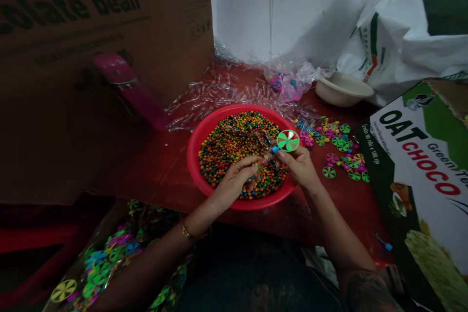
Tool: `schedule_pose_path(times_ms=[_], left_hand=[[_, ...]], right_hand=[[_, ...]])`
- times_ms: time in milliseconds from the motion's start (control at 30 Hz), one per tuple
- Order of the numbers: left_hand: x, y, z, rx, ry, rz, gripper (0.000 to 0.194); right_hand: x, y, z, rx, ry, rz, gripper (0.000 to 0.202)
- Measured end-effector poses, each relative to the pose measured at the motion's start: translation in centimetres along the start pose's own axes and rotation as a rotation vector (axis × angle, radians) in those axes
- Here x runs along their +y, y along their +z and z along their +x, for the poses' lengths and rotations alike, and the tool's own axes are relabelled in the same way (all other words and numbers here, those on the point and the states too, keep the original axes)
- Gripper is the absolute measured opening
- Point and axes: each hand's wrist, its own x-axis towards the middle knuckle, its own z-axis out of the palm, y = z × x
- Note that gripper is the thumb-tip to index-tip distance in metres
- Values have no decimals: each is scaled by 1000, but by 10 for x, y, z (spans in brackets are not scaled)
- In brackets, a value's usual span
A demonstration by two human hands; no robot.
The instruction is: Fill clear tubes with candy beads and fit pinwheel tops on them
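A red basin [193, 156] full of small multicoloured candy beads [226, 156] stands on the red table. Over its right side my right hand [298, 163] pinches a blue cap with a green pinwheel [288, 140] on it. My left hand [239, 175] is closed over the beads, its fingers round a small clear tube that is hard to make out. Both hands are close together, the left one a little lower. Clear empty tubes [219, 95] lie scattered behind the basin. Loose pinwheel caps [341, 144] lie on the table to its right.
A large cardboard box [54, 131] stands at the left, with a pink object [135, 92] before it. Another box of pinwheel pieces [98, 273] is low at left. At right are an oat choco box [420, 156], a white bowl [343, 90] and white sacks [398, 34].
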Motion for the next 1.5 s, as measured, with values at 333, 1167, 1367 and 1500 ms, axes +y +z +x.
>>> schedule_pose_path(times_ms=[333, 1167, 1367, 1500], left_hand=[[-9, 0, -6, -58, -3, -20, 34], [5, 8, -11, 201, 345, 978, 38], [10, 3, -15, -507, 31, 403, 52], [15, 21, -15, 4, 309, 996, 30]], right_hand=[[-1, -3, -7, -138, -100, -111, 14], [-2, 22, -9, 285, -208, -289, 36], [-28, 31, -21, 93, -328, -206, 43], [-18, 28, -16, 134, -350, -266, 42]])
